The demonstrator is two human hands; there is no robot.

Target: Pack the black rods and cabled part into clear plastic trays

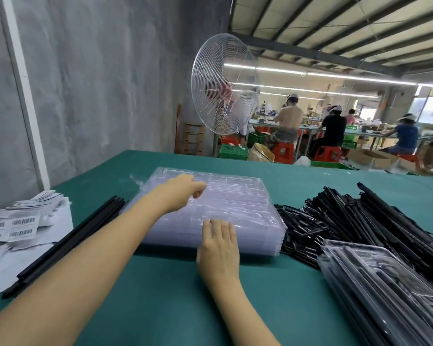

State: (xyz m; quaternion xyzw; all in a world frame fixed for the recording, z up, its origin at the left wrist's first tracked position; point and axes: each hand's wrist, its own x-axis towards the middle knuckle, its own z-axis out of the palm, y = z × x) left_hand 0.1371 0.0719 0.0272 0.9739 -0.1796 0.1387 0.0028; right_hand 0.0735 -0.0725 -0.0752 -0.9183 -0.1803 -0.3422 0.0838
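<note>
Nearest me on the right lies a stack of packed trays (385, 283), black parts showing through the clear plastic, so I judge that part of the job is done. The bare green table (160, 295) runs under my forearms. On the near left a bundle of loose black rods (68, 242) lies at a slant, partly on white paper, none of them in a tray. My right hand (219, 243) rests on the near edge of the stack of empty clear trays (235, 208) in the middle of the table, its fingers straight and close together, pressing down. Left of the rods sit sheets of barcode labels (13, 227). I can see the bars, but the print below them is too small to read, and I find no brand anywhere. Just right of the empty trays, touching them, is a big pile of black parts (360, 221) waiting to be packed. I cannot pick out the cabled part in it for certain. My left hand (183, 191) reaches over the far top of the empty stack with fingers curled, and I cannot tell whether it has hold of the top tray. I judge that most of the work is left. Beyond the table stand a white fan (224, 96) and seated workers (288, 121).
</note>
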